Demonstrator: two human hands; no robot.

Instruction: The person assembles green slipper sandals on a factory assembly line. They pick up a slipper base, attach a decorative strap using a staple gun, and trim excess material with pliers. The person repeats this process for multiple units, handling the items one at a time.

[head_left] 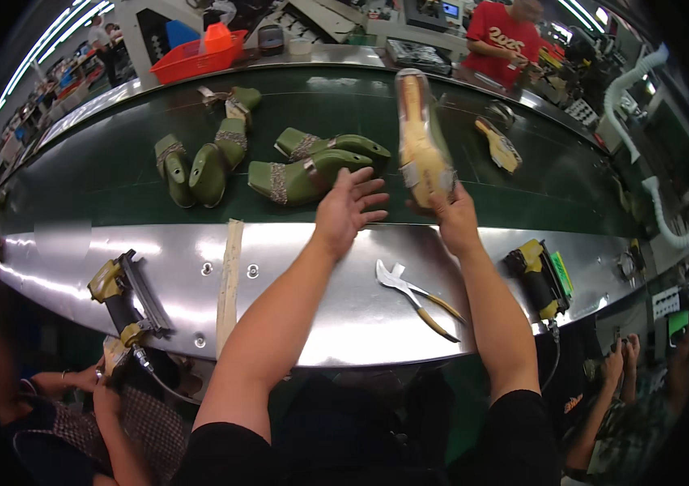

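Observation:
My right hand (pixel 455 215) grips the lower end of a tan shoe sole on a green last (pixel 419 142), held up over the dark green conveyor belt (pixel 102 174). Clear wrap covers its top. My left hand (pixel 348 206) is open with fingers spread, hovering at the belt's near edge. It is right beside two green lasts with glittery sandal straps (pixel 316 166). It holds nothing.
Several more green lasts (pixel 203 158) lie further left on the belt, and another sole (pixel 498 144) to the right. On the steel ledge (pixel 320 308) lie pincers (pixel 413 298), a wooden strip (pixel 229 283) and two yellow nail guns (pixel 126 296) (pixel 540 275). A red basket (pixel 197 55) stands behind. Other people sit at both sides.

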